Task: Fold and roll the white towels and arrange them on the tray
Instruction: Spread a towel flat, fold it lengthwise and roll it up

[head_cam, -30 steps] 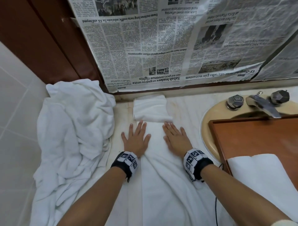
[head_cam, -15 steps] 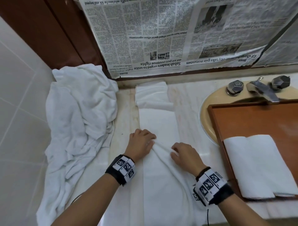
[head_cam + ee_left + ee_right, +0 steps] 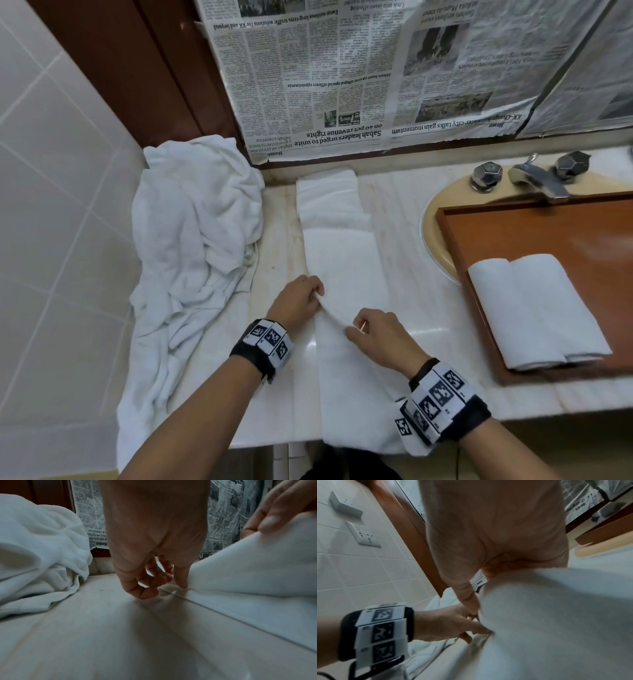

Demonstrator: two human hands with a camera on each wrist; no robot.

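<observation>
A long white towel point(image 3: 342, 260), folded into a narrow strip, lies on the marble counter from the back wall to the front edge and hangs over it. My left hand point(image 3: 301, 301) pinches a raised fold at the strip's left edge; the left wrist view shows its fingers point(image 3: 147, 580) curled beside the lifted cloth point(image 3: 248, 566). My right hand point(image 3: 373, 329) grips the same raised fold from the right, and the towel point(image 3: 547, 622) fills its wrist view. Two rolled white towels point(image 3: 534, 308) lie side by side on the brown wooden tray point(image 3: 507, 229).
A heap of crumpled white towels point(image 3: 195, 233) covers the counter's left end against the tiled wall. The tray sits across a beige sink point(image 3: 431, 233) with a metal faucet point(image 3: 537, 178). Newspaper point(image 3: 376, 75) covers the wall behind. The counter's front edge point(image 3: 281, 442) is near my wrists.
Both hands slid back from lying flat near the far end of the strip to its middle, curled, and pinched up a fold of the towel between them.
</observation>
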